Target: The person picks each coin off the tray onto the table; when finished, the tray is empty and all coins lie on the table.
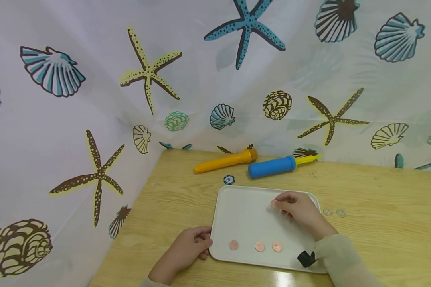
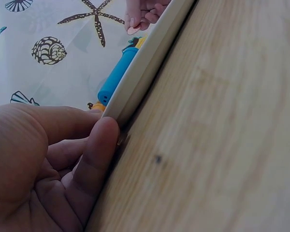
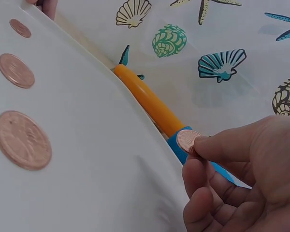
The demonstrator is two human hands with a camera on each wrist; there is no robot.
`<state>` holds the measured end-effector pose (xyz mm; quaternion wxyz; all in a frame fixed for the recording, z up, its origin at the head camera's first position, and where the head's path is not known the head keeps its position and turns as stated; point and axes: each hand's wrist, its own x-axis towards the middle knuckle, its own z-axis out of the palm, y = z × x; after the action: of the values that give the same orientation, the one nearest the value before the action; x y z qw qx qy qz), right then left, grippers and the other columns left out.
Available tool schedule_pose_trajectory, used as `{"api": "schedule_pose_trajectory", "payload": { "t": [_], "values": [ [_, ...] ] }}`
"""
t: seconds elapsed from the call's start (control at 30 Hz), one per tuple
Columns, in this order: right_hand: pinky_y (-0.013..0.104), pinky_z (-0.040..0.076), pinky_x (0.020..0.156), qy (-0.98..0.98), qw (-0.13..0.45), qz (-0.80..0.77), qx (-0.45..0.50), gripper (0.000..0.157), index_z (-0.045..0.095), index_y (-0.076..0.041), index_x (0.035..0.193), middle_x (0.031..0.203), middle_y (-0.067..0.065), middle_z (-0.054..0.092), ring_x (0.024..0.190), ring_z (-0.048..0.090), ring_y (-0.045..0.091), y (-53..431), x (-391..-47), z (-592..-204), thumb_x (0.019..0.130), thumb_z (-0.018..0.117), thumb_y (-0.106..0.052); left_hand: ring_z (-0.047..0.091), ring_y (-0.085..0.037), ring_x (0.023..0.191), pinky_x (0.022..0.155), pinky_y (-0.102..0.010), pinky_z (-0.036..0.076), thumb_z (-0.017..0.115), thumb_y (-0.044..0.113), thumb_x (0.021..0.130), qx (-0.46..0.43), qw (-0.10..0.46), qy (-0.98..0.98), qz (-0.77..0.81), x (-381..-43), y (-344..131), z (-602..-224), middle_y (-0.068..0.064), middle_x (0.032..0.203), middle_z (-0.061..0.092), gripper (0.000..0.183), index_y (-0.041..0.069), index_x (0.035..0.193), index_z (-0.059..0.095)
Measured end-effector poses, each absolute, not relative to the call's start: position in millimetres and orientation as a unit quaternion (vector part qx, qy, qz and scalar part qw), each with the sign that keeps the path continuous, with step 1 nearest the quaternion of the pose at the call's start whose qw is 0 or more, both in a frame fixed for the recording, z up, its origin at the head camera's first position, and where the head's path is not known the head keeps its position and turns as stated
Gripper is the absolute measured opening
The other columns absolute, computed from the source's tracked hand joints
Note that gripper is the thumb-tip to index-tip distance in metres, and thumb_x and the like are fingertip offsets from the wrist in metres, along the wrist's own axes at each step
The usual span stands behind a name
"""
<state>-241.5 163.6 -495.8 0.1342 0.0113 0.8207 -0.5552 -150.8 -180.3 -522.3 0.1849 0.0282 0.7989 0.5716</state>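
Note:
My right hand (image 1: 303, 211) pinches a copper coin (image 3: 187, 140) between thumb and fingers, held above the right part of a white tray (image 1: 242, 215). Three more copper coins lie flat in a row along the tray's near side: a left one (image 1: 233, 244), a middle one (image 1: 259, 246) and a right one (image 1: 277, 247). At the tray's left edge, my left hand (image 1: 188, 247) grips the rim (image 2: 135, 92) between thumb and fingers. The right wrist view shows the pinched coin's face, partly covered by the thumb.
Behind the tray lie an orange tube with a knobbed end (image 1: 224, 161), a blue hand pump (image 1: 271, 167) with a yellow nozzle, and a poker chip (image 1: 229, 179). Right of the tray are two clear discs (image 1: 327, 212). A patterned curtain (image 1: 201, 87) borders the wooden table (image 1: 391, 227).

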Motion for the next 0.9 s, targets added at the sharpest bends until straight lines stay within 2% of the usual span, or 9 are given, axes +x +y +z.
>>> {"api": "schedule_pose_trajectory", "payload": {
  "t": [0.5, 0.9],
  "values": [
    [0.027, 0.052, 0.064, 0.820, 0.127, -0.557, 0.034, 0.048, 0.068, -0.005, 0.120, 0.101, 0.007, 0.068, 0.083, 0.060, 0.020, 198, -238, -491, 0.090, 0.076, -0.041, 0.063, -0.015, 0.072, 0.062, -0.028, 0.062, 0.067, 0.010, 0.097, 0.029, 0.181, 0.794, 0.579, -152, -179, -526, -0.010, 0.099, 0.061, 0.052, -0.011, 0.141, 0.050],
    [0.027, 0.051, 0.065, 0.806, 0.119, -0.576, 0.071, 0.051, 0.066, -0.006, 0.123, 0.100, 0.007, 0.066, 0.085, 0.058, 0.019, 222, -232, -488, 0.089, 0.077, -0.042, 0.063, -0.015, 0.073, 0.063, -0.029, 0.062, 0.067, 0.011, 0.097, 0.037, 0.181, 0.797, 0.575, -153, -180, -528, -0.010, 0.099, 0.061, 0.052, -0.011, 0.141, 0.050]
  ]
}}
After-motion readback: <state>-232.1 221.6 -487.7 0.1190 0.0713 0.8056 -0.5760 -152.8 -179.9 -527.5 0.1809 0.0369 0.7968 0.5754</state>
